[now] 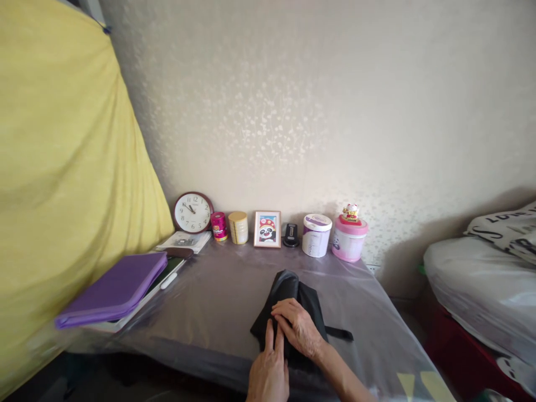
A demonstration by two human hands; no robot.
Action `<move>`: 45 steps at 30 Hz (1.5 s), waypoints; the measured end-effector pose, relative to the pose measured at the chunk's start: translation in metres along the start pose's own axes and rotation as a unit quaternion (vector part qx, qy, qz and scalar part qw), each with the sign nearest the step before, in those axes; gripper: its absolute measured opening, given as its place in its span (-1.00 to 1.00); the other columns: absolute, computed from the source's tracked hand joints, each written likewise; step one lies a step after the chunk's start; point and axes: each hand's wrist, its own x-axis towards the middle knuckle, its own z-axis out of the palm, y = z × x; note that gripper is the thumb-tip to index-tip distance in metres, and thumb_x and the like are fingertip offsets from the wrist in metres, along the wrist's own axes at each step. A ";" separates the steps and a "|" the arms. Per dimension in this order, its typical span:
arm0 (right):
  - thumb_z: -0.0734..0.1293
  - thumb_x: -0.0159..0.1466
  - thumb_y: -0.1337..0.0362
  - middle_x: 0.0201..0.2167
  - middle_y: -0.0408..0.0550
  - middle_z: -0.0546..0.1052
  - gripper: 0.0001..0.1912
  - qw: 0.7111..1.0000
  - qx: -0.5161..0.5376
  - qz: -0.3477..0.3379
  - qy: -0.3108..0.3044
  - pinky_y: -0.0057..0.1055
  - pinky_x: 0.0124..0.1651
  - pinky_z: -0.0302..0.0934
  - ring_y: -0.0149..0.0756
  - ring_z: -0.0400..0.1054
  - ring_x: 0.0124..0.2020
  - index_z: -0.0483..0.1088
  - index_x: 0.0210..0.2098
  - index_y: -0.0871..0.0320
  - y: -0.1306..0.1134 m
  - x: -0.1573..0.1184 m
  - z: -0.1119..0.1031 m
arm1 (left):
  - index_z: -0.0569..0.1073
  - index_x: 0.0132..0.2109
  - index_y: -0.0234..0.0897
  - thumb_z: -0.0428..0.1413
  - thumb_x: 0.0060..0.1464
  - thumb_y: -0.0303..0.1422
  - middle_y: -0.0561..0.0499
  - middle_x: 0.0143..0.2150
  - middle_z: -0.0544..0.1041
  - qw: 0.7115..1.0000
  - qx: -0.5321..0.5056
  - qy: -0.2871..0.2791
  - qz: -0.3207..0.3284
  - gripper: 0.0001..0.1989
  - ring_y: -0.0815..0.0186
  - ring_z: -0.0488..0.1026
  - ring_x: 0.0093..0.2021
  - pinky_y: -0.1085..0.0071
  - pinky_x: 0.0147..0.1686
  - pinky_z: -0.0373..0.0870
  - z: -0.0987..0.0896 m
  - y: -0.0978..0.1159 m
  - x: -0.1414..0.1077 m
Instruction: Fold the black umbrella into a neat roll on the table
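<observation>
On the table (201,301), the left hand (270,365) and right hand (300,330) are touching black cloth (285,285), fingers maybe pinching, I can't tell, with gentle pushing probably working best.

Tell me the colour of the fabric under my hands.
The fabric is black, seen best in the head view.

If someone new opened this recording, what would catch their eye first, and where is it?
Probably the large yellow cloth hanging down the left side of the picture, its biggest patch of strong colour. Next, just right of centre in the lower half, comes the black fabric bundle with a strap, with the person's left hand and right hand on it. The flat purple folder, near the cloth, also stands out.
</observation>
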 end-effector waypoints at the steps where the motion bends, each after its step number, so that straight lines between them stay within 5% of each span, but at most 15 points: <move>1: 0.11 0.27 0.32 -0.17 -0.07 0.50 -0.74 1.000 -0.014 -0.013 0.001 -0.34 0.06 0.10 -0.34 0.27 -0.04 0.41 -0.21 0.12 0.005 -0.001 0.001 | -0.20 0.27 -0.22 -0.16 0.02 -0.55 -0.12 0.32 -0.24 1.000 -0.004 -0.002 -0.005 -0.32 0.29 0.43 -0.13 0.45 -0.22 0.33 0.000 0.000 0.000; 6: 0.13 0.27 0.26 -0.09 -0.04 0.47 -0.74 0.997 -0.075 -0.015 -0.005 -0.16 0.17 -0.07 -0.26 0.18 0.08 0.40 -0.15 0.11 0.042 0.016 0.009 | -0.28 0.26 -0.28 -0.16 0.01 -0.56 -0.10 0.32 -0.26 0.999 -0.020 -0.026 -0.030 -0.30 0.30 0.41 -0.08 0.49 -0.19 0.30 -0.005 0.004 0.001; 13: 0.10 0.28 0.28 -0.15 -0.11 0.51 -0.71 0.993 -0.094 0.065 -0.042 -0.19 0.20 -0.23 -0.30 0.15 0.09 0.43 -0.20 0.07 0.078 0.054 0.013 | -0.30 0.26 -0.27 -0.19 -0.03 -0.58 -0.10 0.31 -0.29 0.998 -0.025 -0.041 -0.037 -0.28 0.22 0.43 -0.12 0.39 -0.21 0.33 -0.010 0.006 0.002; 20: 0.12 0.26 0.24 -0.15 -0.07 0.49 -0.72 0.975 -0.055 0.212 -0.030 -0.43 0.05 0.02 -0.34 0.29 -0.07 0.45 -0.27 0.11 0.092 0.075 0.011 | -0.31 0.26 -0.23 -0.19 -0.03 -0.57 -0.11 0.32 -0.25 0.998 -0.031 -0.032 -0.036 -0.27 0.22 0.43 -0.12 0.36 -0.19 0.32 -0.009 0.005 0.002; 26: 0.02 0.27 0.24 -0.17 0.10 0.47 -0.65 0.923 -0.041 0.375 0.077 -0.36 -0.05 0.11 -0.21 0.32 -0.09 0.38 -0.23 0.22 0.109 0.039 -0.022 | -0.31 0.26 -0.23 -0.19 0.02 -0.52 -0.16 0.30 -0.12 0.999 -0.024 0.004 -0.026 -0.31 0.23 0.42 -0.11 0.37 -0.19 0.30 -0.002 0.001 -0.002; 32: 0.07 0.21 0.21 -0.37 0.00 0.50 -0.72 0.873 0.064 0.472 0.106 -0.46 -0.36 0.26 -0.31 0.41 -0.33 0.35 -0.41 0.16 0.104 -0.024 -0.046 | -0.31 0.27 -0.23 -0.18 0.04 -0.48 -0.16 0.29 -0.09 0.999 -0.045 0.021 -0.010 -0.32 0.27 0.40 -0.08 0.43 -0.15 0.27 -0.002 -0.004 -0.004; 41: 0.13 0.13 -0.01 -0.62 -0.15 0.37 -0.63 0.836 0.194 0.502 0.111 -0.51 -0.62 0.17 -0.44 0.27 -0.65 0.34 -0.44 0.17 0.073 -0.041 -0.040 | -0.28 0.27 -0.25 -0.14 0.03 -0.44 -0.13 0.28 -0.04 0.992 -0.128 0.003 0.001 -0.30 0.34 0.25 0.09 0.54 -0.05 0.18 -0.008 -0.013 0.000; 45: 0.17 0.07 -0.07 -0.66 -0.16 0.36 -0.58 0.870 0.165 0.449 0.119 -0.51 -0.63 0.11 -0.36 0.27 -0.60 0.38 -0.47 0.18 0.063 -0.035 -0.033 | -0.28 0.27 -0.29 -0.15 0.02 -0.43 -0.11 0.28 -0.03 0.989 -0.144 0.004 0.016 -0.30 0.34 0.21 0.12 0.55 -0.02 0.15 -0.010 -0.016 0.001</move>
